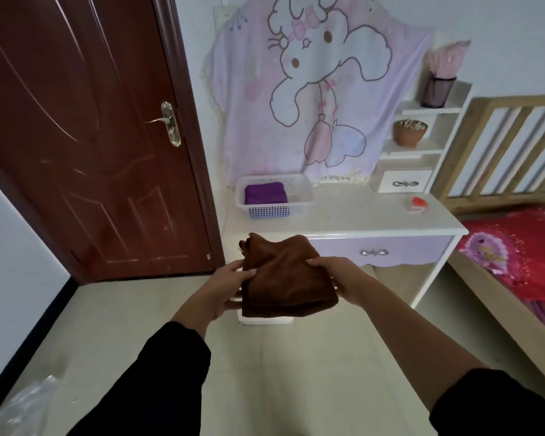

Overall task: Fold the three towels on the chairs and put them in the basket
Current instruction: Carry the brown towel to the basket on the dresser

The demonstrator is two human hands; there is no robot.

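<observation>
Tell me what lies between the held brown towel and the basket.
Head view: only bare desk top between the brown towel and the basket; nothing stands there.

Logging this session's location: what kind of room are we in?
Probably a bedroom: a bed with a red cover at right, a white desk holding the basket, and a cartoon blanket on the wall.

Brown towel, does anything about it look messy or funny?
A little. The brown towel, held between the left hand and right hand, is folded, but its top-left corner bunches up and pokes out. The purple towel in the basket lies flat and tidy.
</observation>
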